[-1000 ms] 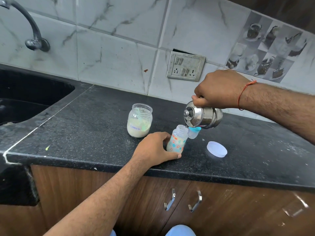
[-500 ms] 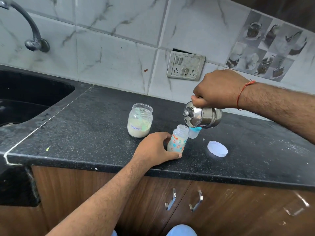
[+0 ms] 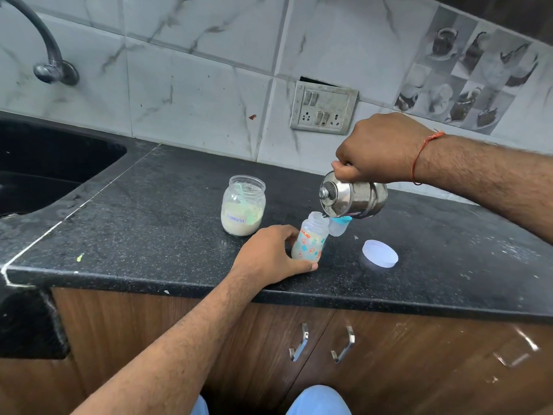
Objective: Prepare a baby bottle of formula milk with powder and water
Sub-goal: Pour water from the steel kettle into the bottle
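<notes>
- Fingers of the left hand [image 3: 270, 253] curl round the baby bottle [image 3: 308, 239], upright near the counter [image 3: 155, 223] front edge; right hand [image 3: 378, 148] grips the steel kettle [image 3: 353, 197] by its handle
- Powder appears in already; water going in; teat cap [image 3: 339, 225], behind the bottle, remains to be fitted, then shaking; formula jar [image 3: 243, 205] stands open, its lid [image 3: 380, 253] apart
- Right wrist bent, kettle tipped, spout over the bottle mouth

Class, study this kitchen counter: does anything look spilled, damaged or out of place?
Pale powdery specks dust the black counter at its right end, like spilled powder. A small yellow-green fleck lies near the front edge. The switch plate sits below a dark gap in the tiles. No water spill shows.
</notes>
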The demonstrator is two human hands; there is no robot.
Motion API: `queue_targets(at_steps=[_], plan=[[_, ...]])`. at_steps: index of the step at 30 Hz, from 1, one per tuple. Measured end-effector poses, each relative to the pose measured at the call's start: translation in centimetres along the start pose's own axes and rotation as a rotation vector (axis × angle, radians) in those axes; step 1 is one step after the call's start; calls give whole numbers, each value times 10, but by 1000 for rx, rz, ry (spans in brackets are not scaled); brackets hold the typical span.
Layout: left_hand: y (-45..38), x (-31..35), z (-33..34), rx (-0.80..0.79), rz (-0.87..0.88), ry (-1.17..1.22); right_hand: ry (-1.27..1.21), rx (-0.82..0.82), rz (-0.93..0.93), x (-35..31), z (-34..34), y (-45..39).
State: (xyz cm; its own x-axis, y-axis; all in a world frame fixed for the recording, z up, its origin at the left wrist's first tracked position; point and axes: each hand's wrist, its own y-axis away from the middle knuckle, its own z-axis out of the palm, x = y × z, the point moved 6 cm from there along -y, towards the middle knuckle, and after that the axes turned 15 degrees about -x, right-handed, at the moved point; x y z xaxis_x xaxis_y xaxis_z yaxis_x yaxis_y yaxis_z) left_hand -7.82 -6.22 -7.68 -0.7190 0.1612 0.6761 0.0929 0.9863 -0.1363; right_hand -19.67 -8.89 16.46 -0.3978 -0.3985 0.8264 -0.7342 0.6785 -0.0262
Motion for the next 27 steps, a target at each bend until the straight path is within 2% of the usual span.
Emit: queue_targets(at_steps=[27], plan=[[1, 1, 1, -5, 0, -4, 13, -18, 24, 0, 1, 0]])
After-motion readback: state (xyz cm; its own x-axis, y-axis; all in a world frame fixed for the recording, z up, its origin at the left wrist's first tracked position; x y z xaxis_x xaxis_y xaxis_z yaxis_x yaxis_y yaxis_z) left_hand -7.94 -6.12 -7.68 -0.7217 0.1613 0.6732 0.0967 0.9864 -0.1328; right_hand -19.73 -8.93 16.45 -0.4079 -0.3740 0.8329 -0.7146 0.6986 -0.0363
